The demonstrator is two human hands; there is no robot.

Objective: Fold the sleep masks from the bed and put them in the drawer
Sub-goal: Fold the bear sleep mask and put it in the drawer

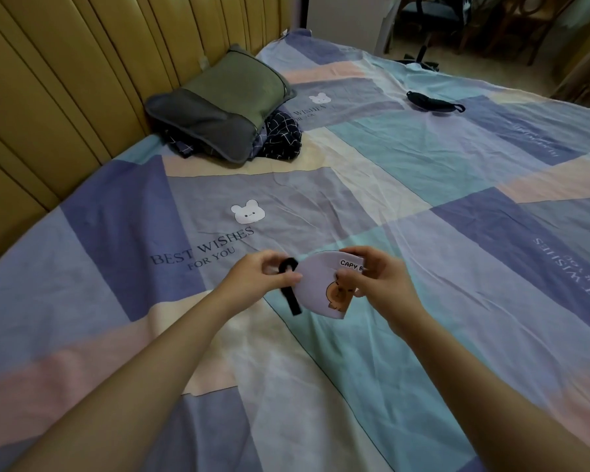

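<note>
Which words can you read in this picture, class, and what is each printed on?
"BEST WISHES FOR YOU": patchwork pastel cotton bedsheet, under the white bear.
"CAPY B": lilac fabric sleep mask, the rest hidden by the right hand.
Other sheet prints, far and right: repeated, upside down or too blurred to read.

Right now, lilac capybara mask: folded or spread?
Folded. The lilac mask shows one half only, pinched by the left hand and right hand; its black strap dangles.
</note>
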